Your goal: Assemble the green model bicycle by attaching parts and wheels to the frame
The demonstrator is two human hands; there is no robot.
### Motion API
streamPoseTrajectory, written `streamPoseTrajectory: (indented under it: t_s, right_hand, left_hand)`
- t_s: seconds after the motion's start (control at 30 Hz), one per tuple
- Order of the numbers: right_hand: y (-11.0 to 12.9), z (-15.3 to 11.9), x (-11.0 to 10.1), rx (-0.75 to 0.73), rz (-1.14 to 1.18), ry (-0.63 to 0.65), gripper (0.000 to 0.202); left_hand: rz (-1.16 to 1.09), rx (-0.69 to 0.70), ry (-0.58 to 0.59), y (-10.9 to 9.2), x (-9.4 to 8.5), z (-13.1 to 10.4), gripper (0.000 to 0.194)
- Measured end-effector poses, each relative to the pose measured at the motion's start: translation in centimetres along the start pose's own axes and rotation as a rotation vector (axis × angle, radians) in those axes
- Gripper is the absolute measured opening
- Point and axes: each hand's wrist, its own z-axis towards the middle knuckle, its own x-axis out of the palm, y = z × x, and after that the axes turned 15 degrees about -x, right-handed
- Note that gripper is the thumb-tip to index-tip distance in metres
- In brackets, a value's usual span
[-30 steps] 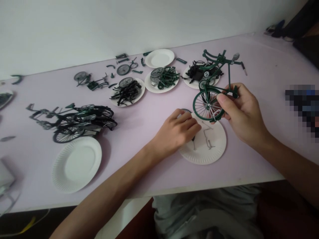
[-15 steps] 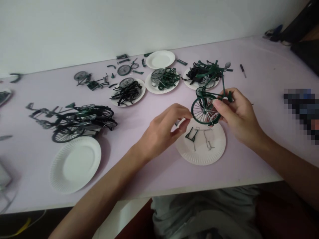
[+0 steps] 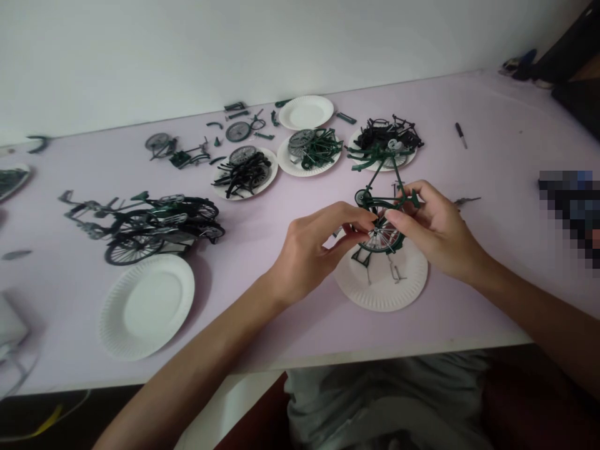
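A green model bicycle (image 3: 380,203) is held up over a white paper plate (image 3: 403,297), its spoked wheel lowest. My right hand (image 3: 438,228) grips it from the right, by the frame near the wheel and saddle. My left hand (image 3: 321,250) is closed, thumb and forefinger pinched at the wheel's left side; whether a small part sits between the fingertips is hidden. On the plate beneath lie a small dark green bracket (image 3: 360,257) and thin metal pieces (image 3: 397,272).
Several model bicycles (image 3: 145,225) stand at the left, behind an empty paper plate (image 3: 147,306). Plates of black parts (image 3: 244,175) and green parts (image 3: 314,150) lie further back, with loose parts around them. A screwdriver (image 3: 461,134) lies at the back right.
The bicycle has shifted slightly down and left, and its far end has tilted. My left hand has moved right, its fingertips now at the wheel. The view has shifted a little.
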Motion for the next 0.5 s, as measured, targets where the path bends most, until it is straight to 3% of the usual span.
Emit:
streamPoseTrajectory:
  t_s: [0.17, 0.5]
  right_hand:
    - [0.22, -0.02, 0.06, -0.021, -0.001, 0.016, 0.021]
    - [0.26, -0.22, 0.14, -0.009, 0.03, 0.032, 0.021]
  left_hand:
    - [0.033, -0.033, -0.058, -0.05, 0.11, -0.27, 0.014]
    - [0.092, 0.117, -0.02, -0.03, 0.38, -0.08, 0.015]
